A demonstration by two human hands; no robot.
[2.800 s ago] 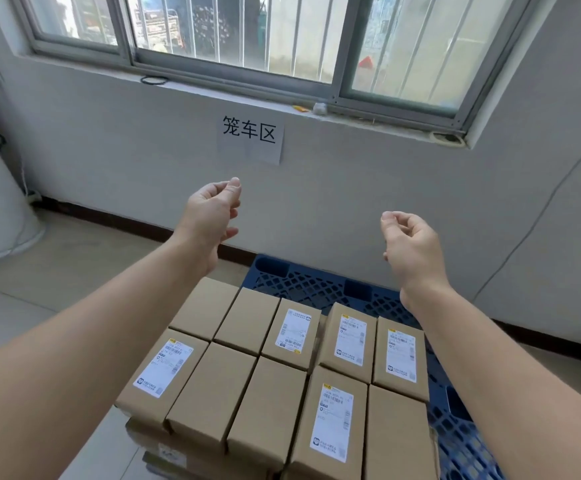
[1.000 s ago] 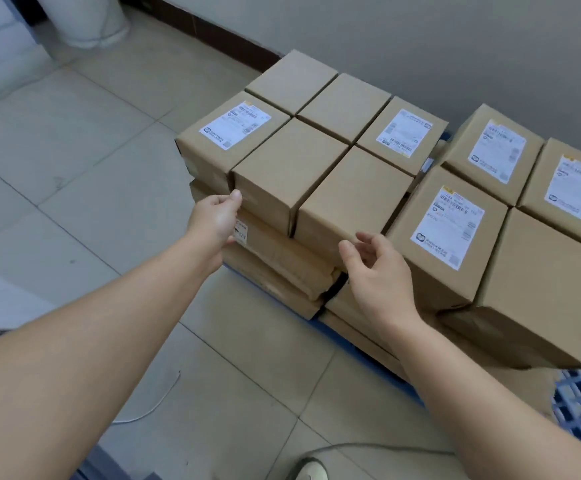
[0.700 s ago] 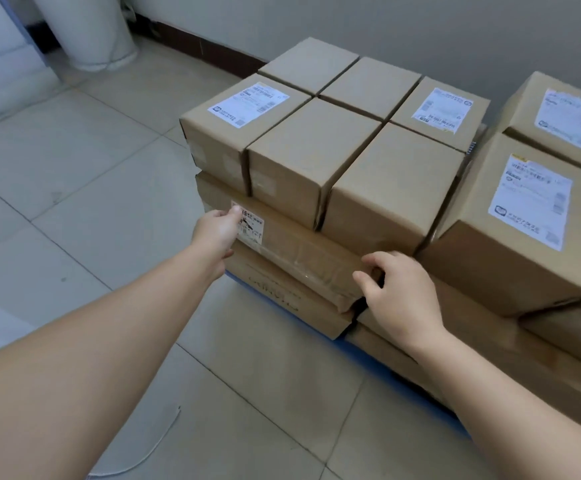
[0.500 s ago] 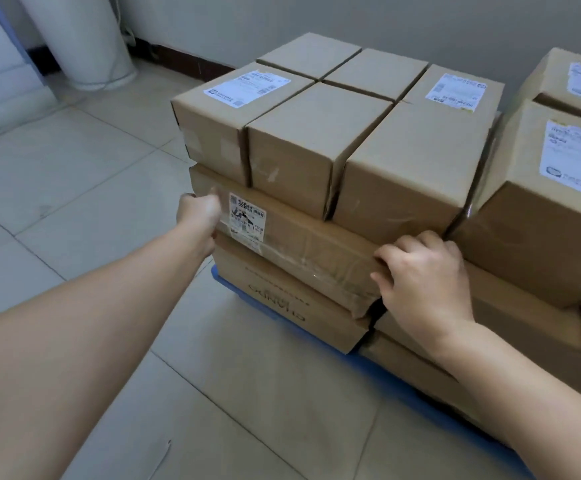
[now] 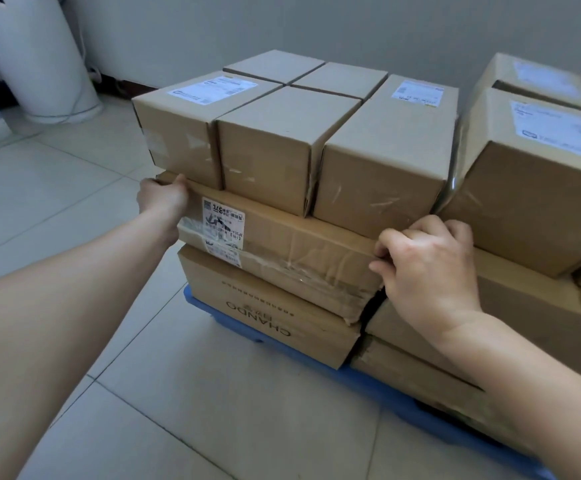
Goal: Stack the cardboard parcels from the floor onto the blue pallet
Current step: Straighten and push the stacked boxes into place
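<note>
A flat taped cardboard parcel [image 5: 292,251] lies in the middle layer of a stack on the blue pallet [image 5: 368,384]. My left hand [image 5: 162,199] grips its far left corner. My right hand [image 5: 427,268] curls round its near right corner, fingers in the gap beside the neighbouring parcel. Several small brown parcels [image 5: 271,150] sit on top of it, some with white labels. A CHANDO-printed parcel [image 5: 265,317] lies beneath it.
A second stack of labelled parcels [image 5: 538,188] stands close on the right, on flat boxes [image 5: 420,372]. A white cylindrical unit [image 5: 36,57] stands at the back left by the grey wall. Pale tiled floor [image 5: 74,188] spreads to the left and front.
My view dropped from the window to the stack and came closer. Both hands reached down from mid-air and took hold of the flat middle parcel's two corners.
</note>
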